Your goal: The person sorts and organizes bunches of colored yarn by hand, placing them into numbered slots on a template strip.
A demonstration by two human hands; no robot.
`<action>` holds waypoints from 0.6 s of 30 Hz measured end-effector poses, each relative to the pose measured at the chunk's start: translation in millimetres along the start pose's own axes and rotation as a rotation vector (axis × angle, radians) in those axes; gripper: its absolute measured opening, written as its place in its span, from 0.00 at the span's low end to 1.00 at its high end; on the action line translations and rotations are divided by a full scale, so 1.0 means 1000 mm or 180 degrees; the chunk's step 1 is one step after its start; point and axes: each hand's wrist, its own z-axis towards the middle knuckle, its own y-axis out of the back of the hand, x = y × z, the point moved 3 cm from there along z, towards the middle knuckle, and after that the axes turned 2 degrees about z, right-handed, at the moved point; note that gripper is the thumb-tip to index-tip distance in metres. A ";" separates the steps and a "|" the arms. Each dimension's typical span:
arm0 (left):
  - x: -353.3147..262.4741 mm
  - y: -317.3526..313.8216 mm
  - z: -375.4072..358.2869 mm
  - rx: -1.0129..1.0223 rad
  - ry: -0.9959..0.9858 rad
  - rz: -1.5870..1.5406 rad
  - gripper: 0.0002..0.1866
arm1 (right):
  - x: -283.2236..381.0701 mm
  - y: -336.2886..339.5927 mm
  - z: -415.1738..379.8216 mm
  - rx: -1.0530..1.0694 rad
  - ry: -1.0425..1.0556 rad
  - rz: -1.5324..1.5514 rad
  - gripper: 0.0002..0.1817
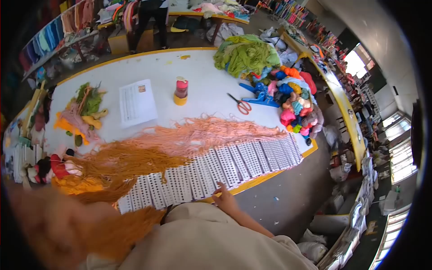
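Workroom, seen from above: a white table [193, 67] with a yellow edge fills the centre, and beyond its far side stands a person in dark trousers [153, 22]. Along the near edge, a row of white strips [220, 166] marked with dark spots runs from lower left to right. Brown yarn [130, 164] lies across their left portion; pink yarn [211, 130] stretches behind them. The left hand [58, 222], at lower left, is close to the camera and blurred, with a loose brown bundle [126, 229] beside it; whether its fingers close on the strands cannot be told. The right hand [224, 198] is at the near edge of the strips, fingers apart and gripping nothing visible; contact with the strips cannot be determined. Farther back are a printed sheet [137, 103], a pink-and-yellow container [181, 90] and orange-handled scissors [239, 103]. At the far right, a green heap [245, 56] adjoins multicoloured yarn balls [299, 101].
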 end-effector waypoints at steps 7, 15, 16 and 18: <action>0.153 0.132 -0.146 -0.3422 0.2402 0.0496 0.29 | 0.080 0.016 0.028 0.0188 0.0354 0.1304 0.16; 0.165 0.126 -0.180 -0.2494 0.2330 0.0586 0.39 | 0.226 0.023 0.031 0.0816 0.0484 0.2402 0.06; 0.165 0.120 -0.177 -0.2360 0.2416 0.0526 0.40 | 0.232 0.019 0.033 0.0897 0.0599 0.2214 0.07; 0.159 0.105 -0.174 -0.2500 0.2823 0.0405 0.38 | 0.231 0.011 0.033 0.0973 0.0672 0.2153 0.07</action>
